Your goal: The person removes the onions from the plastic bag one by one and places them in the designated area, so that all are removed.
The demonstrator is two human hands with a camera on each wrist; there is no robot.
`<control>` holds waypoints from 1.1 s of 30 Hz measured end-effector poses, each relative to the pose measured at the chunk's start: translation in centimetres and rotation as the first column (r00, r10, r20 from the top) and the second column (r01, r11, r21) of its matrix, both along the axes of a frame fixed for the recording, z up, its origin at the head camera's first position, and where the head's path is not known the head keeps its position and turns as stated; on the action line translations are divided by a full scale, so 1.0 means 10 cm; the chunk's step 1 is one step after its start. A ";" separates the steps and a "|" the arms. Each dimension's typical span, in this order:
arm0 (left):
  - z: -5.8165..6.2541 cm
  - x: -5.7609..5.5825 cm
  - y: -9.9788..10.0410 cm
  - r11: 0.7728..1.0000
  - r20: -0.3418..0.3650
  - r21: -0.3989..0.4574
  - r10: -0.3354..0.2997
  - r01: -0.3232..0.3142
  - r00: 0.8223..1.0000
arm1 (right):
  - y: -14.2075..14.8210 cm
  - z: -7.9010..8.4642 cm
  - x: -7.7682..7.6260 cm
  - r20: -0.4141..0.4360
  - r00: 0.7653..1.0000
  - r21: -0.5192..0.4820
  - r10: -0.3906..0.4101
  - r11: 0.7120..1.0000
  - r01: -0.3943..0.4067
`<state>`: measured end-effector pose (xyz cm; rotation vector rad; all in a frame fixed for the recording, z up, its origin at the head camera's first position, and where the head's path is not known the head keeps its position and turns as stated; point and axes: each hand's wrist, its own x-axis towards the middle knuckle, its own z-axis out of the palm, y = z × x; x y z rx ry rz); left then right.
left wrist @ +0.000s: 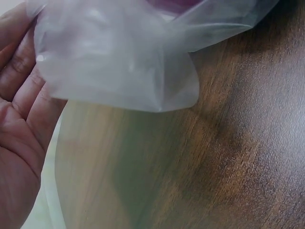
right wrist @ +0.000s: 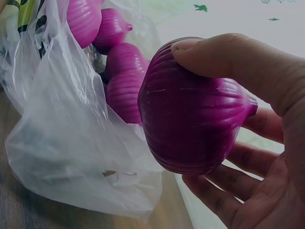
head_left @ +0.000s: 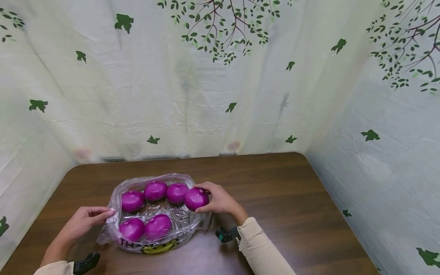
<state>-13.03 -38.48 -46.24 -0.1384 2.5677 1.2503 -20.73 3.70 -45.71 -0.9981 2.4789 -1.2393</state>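
A clear plastic bag (head_left: 187, 236) lies on the table with its mouth spread wide and several purple onions (head_left: 132, 201) inside, some along the far side and two at the near side. My left hand (head_left: 80, 223) pinches the bag's left edge between thumb and fingers; in the left wrist view a fold of the bag (left wrist: 114, 62) hangs from those fingers. With thumb and fingers around it, my right hand (head_left: 220, 200) holds one purple onion (head_left: 196, 198) at the bag's right rim. The right wrist view shows this onion (right wrist: 190, 109) up close, its pointed tip toward the palm.
The brown wooden table (head_left: 292, 214) extends to the right of and behind the bag. Pale curtains (head_left: 192, 95) printed with leaves and branches hang behind the table and on both sides. Dark lettering and a yellow-green mark (head_left: 159, 247) show on the bag's near side.
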 end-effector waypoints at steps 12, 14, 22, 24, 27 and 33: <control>-0.02 0.01 -0.01 0.999 -0.022 0.030 0.013 -0.012 1.000 | 0.13 0.01 -0.08 0.006 1.000 0.033 -0.030 0.999 0.029; -0.03 0.01 -0.01 0.999 -0.021 0.033 0.017 -0.016 1.000 | 0.15 0.00 -0.09 0.031 0.999 0.030 -0.036 0.999 0.035; -0.04 0.02 0.00 0.998 -0.017 0.049 0.031 -0.030 0.999 | 0.25 -0.04 -0.17 0.093 0.994 -0.012 -0.061 0.998 0.063; -0.04 0.02 0.00 0.998 -0.017 0.051 0.031 -0.030 0.999 | 0.29 -0.04 -0.18 0.095 0.993 -0.014 -0.075 0.997 0.076; -0.03 0.01 0.00 0.998 -0.011 0.053 0.028 -0.028 1.000 | 0.33 -0.03 -0.21 0.096 0.990 -0.017 -0.101 0.995 0.103; -0.02 0.00 -0.01 0.999 -0.002 0.044 0.024 -0.024 1.000 | 0.41 -0.01 -0.29 0.067 0.989 0.001 -0.133 0.991 0.134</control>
